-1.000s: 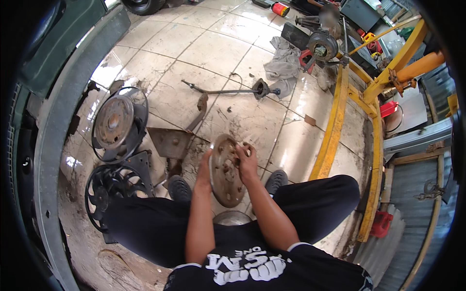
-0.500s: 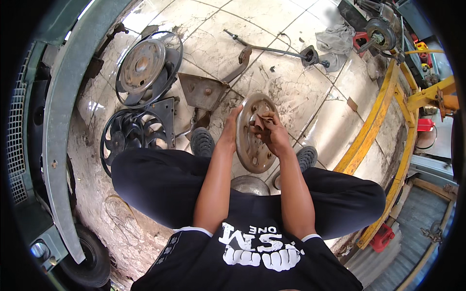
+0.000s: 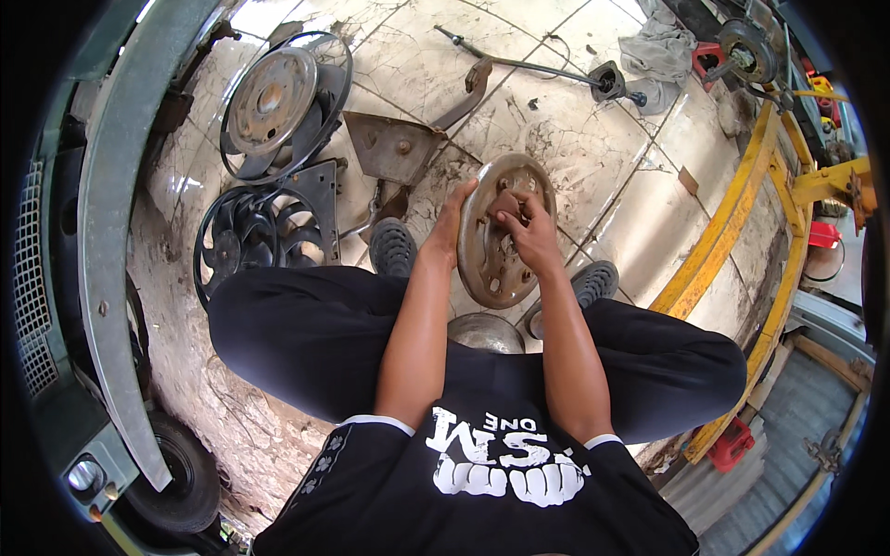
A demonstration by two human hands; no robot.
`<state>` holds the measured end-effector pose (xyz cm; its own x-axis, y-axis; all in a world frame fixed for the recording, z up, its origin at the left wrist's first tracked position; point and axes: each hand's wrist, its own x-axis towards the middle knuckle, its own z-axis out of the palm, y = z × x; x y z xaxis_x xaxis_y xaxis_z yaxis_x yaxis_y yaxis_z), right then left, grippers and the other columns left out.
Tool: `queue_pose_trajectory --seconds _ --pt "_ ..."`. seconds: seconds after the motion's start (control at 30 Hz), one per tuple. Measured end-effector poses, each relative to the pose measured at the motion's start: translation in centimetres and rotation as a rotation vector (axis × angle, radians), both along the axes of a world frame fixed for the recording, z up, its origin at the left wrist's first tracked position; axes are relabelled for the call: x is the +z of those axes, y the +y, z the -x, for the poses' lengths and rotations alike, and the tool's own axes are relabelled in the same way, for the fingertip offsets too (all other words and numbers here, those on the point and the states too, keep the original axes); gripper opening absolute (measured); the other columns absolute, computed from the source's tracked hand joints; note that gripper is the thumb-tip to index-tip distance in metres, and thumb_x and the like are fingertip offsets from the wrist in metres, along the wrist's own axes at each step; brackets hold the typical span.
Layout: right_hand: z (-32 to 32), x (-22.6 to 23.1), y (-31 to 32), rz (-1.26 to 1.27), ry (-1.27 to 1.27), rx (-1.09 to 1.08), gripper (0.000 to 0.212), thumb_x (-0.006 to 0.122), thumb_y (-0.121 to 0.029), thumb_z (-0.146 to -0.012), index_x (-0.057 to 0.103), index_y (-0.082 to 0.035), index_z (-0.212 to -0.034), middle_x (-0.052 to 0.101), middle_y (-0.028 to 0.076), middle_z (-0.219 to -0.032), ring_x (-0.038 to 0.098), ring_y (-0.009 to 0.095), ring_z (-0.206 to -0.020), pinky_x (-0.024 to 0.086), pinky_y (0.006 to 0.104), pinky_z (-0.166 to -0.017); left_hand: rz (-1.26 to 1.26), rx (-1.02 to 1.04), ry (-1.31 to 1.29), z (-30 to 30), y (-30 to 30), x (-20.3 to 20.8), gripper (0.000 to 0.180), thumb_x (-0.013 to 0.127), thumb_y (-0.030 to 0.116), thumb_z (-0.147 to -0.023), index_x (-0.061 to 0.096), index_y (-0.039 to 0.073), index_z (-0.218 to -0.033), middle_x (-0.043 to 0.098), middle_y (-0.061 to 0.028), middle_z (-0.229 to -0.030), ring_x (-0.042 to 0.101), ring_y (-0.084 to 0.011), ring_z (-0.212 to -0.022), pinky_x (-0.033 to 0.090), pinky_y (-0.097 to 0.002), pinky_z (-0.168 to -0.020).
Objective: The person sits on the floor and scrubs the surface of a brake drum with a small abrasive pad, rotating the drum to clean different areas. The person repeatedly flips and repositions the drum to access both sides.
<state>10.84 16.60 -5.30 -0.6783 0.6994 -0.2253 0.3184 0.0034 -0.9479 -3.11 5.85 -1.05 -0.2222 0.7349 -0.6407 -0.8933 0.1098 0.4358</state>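
Note:
A round, worn metal backing plate with holes and raised shapes stands tilted between my knees. My left hand grips its left rim, fingers behind it and thumb along the edge. In my right hand, a small folded brown piece of sandpaper is pinched against the face of the plate. My fingers hide part of that face. Below the plate, close to my lap, a rounded metal part shows only in part.
At left lie a second round plate on a ringed black fan and another black fan. A metal bracket with a pedal arm lies ahead, near a long rod. A yellow frame stands at right, a grey bumper at left.
The right hand and the sandpaper have shifted on the plate's face, and the hand's fingers are differently bent. The plate appears slightly higher and further right, as the whole view has shifted.

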Motion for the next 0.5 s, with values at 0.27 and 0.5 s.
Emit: queue_pose_trajectory --seconds 0.27,0.5 --pt "2.6 2.1 -1.4 -0.243 -0.289 0.060 0.033 0.085 -0.030 -0.084 0.076 -0.008 -0.108 0.076 0.016 -0.093 0.073 0.032 -0.088 0.054 0.0409 -0.079 -0.016 0.077 -0.059 -0.1 -2.1 -3.1 0.061 0.054 0.057 -0.098 0.066 0.006 -0.129 0.071 -0.0110 -0.115 0.069 -0.0217 -0.100 0.059 -0.0414 -0.092" --pt "2.9 1.6 -0.8 -0.134 -0.415 0.127 0.040 0.087 -0.038 -0.081 0.077 -0.004 -0.098 0.073 0.018 -0.082 0.071 0.033 -0.078 0.052 0.0434 -0.074 -0.020 0.061 -0.036 0.4 -1.7 -3.0 0.056 0.054 0.057 -0.097 0.070 0.008 -0.118 0.069 -0.0062 -0.102 0.066 -0.0186 -0.090 0.057 -0.0372 -0.083"
